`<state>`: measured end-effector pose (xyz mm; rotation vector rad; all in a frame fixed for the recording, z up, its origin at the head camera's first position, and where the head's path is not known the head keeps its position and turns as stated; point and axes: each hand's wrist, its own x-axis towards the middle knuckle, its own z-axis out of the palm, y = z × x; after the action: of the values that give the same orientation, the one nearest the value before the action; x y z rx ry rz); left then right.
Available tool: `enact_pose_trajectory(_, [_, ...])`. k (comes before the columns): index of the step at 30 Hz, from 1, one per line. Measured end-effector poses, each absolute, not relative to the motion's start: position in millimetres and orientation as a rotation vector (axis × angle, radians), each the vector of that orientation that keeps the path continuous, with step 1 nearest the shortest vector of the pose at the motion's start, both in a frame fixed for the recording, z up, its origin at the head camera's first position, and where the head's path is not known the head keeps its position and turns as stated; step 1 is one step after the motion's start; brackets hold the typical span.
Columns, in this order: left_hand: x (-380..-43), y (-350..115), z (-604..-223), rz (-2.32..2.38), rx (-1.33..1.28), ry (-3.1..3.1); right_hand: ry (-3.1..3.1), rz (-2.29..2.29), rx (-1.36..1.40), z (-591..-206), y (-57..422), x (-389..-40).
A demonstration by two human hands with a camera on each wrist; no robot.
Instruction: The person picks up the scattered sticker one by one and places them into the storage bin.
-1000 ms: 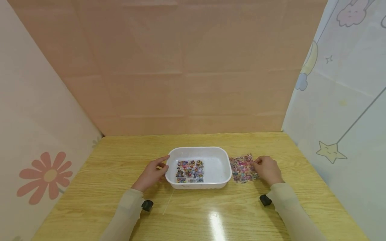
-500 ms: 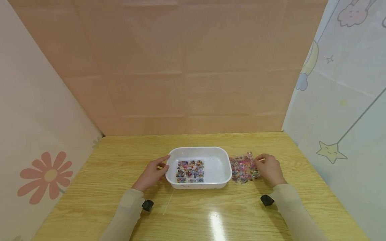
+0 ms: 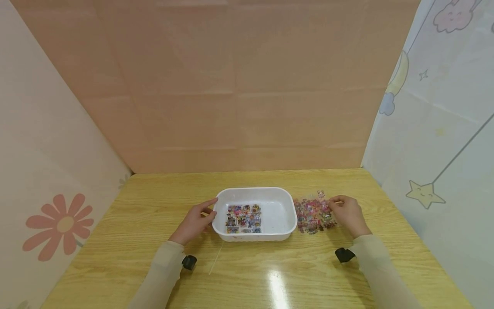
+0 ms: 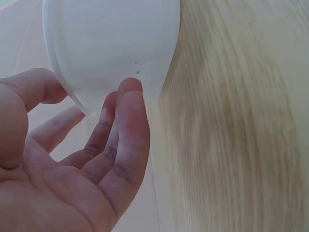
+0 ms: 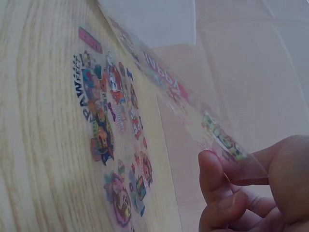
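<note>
My left hand (image 3: 194, 223) holds the left end of a white plastic tray (image 3: 270, 237); in the left wrist view the fingers (image 4: 133, 121) lie bent along its outer wall (image 4: 116, 48) and the thumb meets the rim. Right of the tray, my right hand (image 3: 348, 214) pinches the edge of a clear sticker sheet (image 3: 318, 210) printed with small colourful pictures. The right wrist view shows this sheet (image 5: 169, 89) lifted and slanting up from the table, between thumb and fingers. Beneath it, another sticker sheet (image 5: 113, 125) lies flat on the wood.
Inside the tray, at its left, lie more clear stickers (image 3: 243, 219) with cartoon pictures. A thin pale strip (image 3: 216, 259) lies on the wooden table (image 3: 154, 206) before the tray. A peach-coloured covering (image 3: 231, 107) stands behind, with patterned walls at both sides.
My right hand has moved slightly right and back, drawing the upper sticker sheet away from the one beneath. My left hand and the tray stay where they were.
</note>
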<state>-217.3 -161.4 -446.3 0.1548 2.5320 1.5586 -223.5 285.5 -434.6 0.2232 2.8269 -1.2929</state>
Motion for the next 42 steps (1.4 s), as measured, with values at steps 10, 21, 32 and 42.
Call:
enact_pose_trajectory(10, [-216.3,-159.6,-443.8,1.544,0.135,2.543,2.792,-1.351,0.239,-434.2,291.4,-226.2])
enact_pose_trajectory(21, [-216.4,-161.0,-445.3,1.547,0.145,2.542,2.821,-1.379,0.218,-426.7,293.3,-223.6])
enact_pose_trajectory(32, [-215.1,-159.9,-445.0,1.53,0.154,2.556,2.84,-1.403,0.224,-418.7,294.4,-221.1])
enact_pose_trajectory(42, [-213.5,-160.0,-442.2,1.535,0.159,2.548,2.811,-1.461,0.221,-413.9,292.4,-219.4])
